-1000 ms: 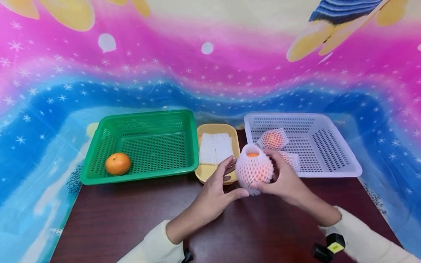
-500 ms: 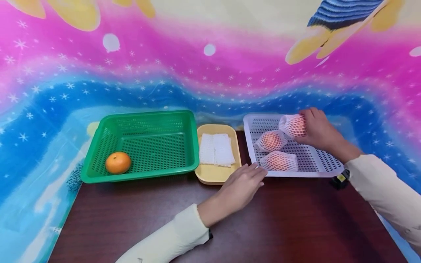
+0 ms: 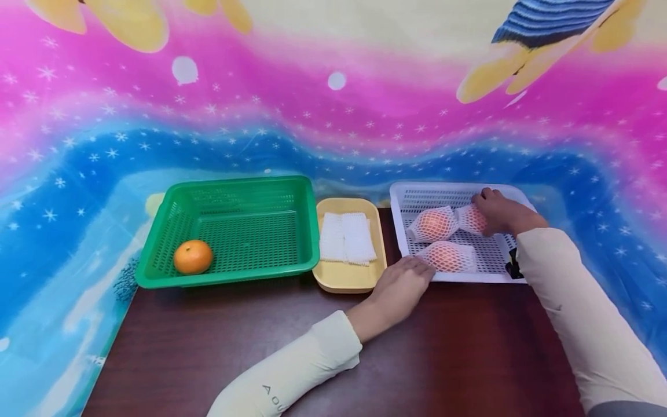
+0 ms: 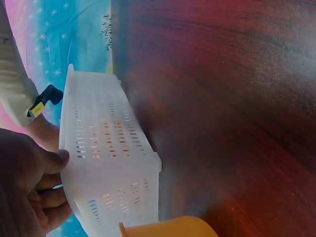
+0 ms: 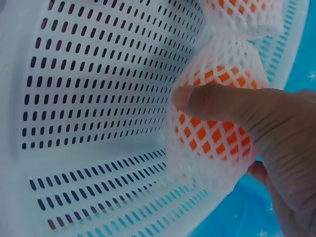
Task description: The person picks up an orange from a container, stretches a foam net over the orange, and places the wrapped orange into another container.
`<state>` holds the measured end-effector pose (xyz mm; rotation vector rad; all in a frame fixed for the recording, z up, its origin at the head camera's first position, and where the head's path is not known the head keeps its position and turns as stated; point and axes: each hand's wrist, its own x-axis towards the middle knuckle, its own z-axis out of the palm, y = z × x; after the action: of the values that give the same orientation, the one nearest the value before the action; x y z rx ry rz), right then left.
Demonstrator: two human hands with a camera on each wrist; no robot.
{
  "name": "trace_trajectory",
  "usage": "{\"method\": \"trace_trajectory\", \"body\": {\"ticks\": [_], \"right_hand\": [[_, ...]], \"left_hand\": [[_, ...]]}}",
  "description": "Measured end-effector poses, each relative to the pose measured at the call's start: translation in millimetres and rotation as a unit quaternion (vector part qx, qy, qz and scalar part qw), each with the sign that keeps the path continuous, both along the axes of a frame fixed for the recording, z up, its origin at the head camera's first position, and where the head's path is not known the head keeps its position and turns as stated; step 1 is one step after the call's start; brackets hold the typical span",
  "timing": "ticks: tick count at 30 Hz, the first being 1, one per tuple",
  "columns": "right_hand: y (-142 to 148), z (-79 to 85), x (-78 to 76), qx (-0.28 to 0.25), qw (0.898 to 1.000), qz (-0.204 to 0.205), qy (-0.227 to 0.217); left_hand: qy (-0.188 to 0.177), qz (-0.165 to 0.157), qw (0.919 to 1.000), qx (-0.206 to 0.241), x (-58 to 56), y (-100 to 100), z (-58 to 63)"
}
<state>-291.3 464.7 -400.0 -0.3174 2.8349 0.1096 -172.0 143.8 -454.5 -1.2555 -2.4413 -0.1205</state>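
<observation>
My right hand [image 3: 495,211] grips an orange in a white foam net [image 5: 212,133] at the back right of the white basket [image 3: 396,231]. In the right wrist view its thumb lies across the net; the other fingers are mostly hidden. My left hand [image 3: 401,286] holds the basket's near left corner. The left wrist view shows the left thumb [image 4: 57,159] at the rim's outer side and curled fingers [image 4: 52,200] at the rim. Two more netted oranges, one farther back [image 3: 435,224] and one nearer [image 3: 447,256], lie in the basket.
A green basket [image 3: 229,280] with one bare orange [image 3: 193,257] stands at the left. Between the baskets is a yellow tray [image 3: 344,281] bearing flat white foam nets [image 3: 346,237]. All stand on a dark wooden table [image 3: 417,359] before a printed cloth [image 3: 312,127].
My right hand has carried the netted orange from above the table's middle to the white basket and lowered it inside. My left hand has left that orange and moved right to the basket's corner.
</observation>
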Motion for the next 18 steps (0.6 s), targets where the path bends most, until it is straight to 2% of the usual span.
{"method": "trace_trajectory", "body": {"ticks": [5, 11, 18], "right_hand": [[0, -10.5, -4.1, -0.001, 1.000, -0.004, -0.017], [5, -15.6, -5.6, 0.005, 1.000, -0.012, -0.028], [7, -19.5, -8.5, 0.003, 0.999, -0.024, -0.034]], "left_hand": [[0.005, 0.007, 0.9999, -0.011, 0.5, 0, 0.5], [0.014, 0.013, 0.9996, -0.019, 1.5, 1, 1.4], [-0.002, 0.015, 0.9996, -0.022, 0.9, 2, 2.2]]}}
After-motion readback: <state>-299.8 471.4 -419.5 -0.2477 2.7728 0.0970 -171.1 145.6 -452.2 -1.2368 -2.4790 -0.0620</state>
